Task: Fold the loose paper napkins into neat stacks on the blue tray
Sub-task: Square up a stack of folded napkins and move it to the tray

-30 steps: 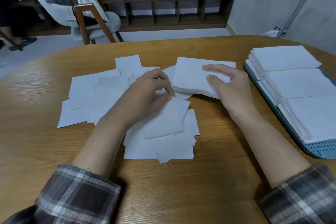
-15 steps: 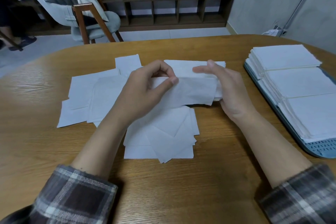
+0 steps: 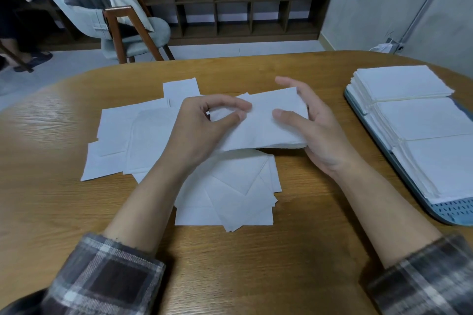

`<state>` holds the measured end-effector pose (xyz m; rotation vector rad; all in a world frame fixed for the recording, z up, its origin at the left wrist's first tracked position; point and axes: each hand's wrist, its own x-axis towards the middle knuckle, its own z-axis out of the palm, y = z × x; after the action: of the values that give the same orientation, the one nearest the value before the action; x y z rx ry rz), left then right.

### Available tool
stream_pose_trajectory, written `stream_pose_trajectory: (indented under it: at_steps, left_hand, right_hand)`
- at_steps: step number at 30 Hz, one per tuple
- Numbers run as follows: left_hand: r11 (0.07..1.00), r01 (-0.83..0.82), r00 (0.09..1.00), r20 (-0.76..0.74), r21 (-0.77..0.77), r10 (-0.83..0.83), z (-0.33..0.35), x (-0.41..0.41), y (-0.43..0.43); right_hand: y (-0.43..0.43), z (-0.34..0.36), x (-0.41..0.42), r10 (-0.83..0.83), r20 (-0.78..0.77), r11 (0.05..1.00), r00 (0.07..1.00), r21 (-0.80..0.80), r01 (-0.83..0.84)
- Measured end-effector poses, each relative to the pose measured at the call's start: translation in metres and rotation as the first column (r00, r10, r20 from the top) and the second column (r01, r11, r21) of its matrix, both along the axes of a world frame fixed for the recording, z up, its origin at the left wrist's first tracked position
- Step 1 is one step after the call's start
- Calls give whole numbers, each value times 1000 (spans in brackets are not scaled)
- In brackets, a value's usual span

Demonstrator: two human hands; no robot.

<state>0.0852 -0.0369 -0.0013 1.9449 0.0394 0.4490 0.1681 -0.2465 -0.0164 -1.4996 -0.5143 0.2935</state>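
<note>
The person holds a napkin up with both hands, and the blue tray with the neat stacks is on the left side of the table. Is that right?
Not quite. The head view shows the blue tray with the neat stacks on the right side of the table, not the left. The rest holds: the left hand and the right hand hold a napkin up.

On my feed I see both arms dressed in the same plaid flannel. The left sleeve (image 3: 102, 279) shows broad squares of dark brown and charcoal crossed by pale grey and white bands, and its cuff edge is slightly frayed. The right sleeve (image 3: 422, 276) carries the same check, greyer in this light. Both cuffs end along the forearm, leaving the forearms, the left hand (image 3: 202, 130) and the right hand (image 3: 325, 135) bare.
</note>
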Motion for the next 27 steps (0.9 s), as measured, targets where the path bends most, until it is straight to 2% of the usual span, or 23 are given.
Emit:
stream_pose_trajectory:
  at_steps: [4, 9, 14, 16, 19, 21, 22, 23, 25, 26, 27]
  left_hand:
    - [1000, -16, 999, -30, 19, 17, 1, 0, 1]
    - [999, -10, 999, -37, 42, 12, 2, -1, -3]
    - [999, -25, 998, -49, 48, 27, 1, 0, -2]
    - [995, -84, 995, -56, 50, 87, -2, 2, -2]
    - [975, -197, 980, 7, 101, 197, -6, 4, 0]
    - [984, -175, 984, -28, 40, 176, -4, 4, 0]
    - [991, -134, 988, -74, -19, 133, -1, 3, -1]
    - [993, -81, 991, -109, -81, 72, 1, 4, -2]
    - [990, 24, 990, -133, -137, -43, 3, 2, -4]
    - [992, 64, 988, -131, -113, -79, 4, 1, -5]
    - [994, 91, 987, -124, -60, -98, 5, -1, -6]
  right_hand:
    - [2, 0, -1, 51, 9, 999, 999, 17, -51]
    - [2, 1, -4, 71, 30, 997, 997, -43, -70]
    - [3, 4, -5, 41, 59, 997, 997, -74, -36]
    - [2, 3, -5, 15, 77, 997, 997, -71, -9]
    - [0, 4, -2, 5, -82, 989, 997, 146, 7]
    - [-2, 5, 1, 41, -196, 953, 980, 304, 20]
    - [-2, 5, 1, 49, -224, 944, 973, 328, 28]
    - [-2, 4, 1, 28, -209, 957, 977, 288, 34]
    - [1, 1, 0, -80, -11, 996, 997, 39, 81]
    - [2, -2, -1, -103, 88, 992, 991, -67, 109]
    - [3, -3, -1, -102, 124, 987, 987, -109, 116]
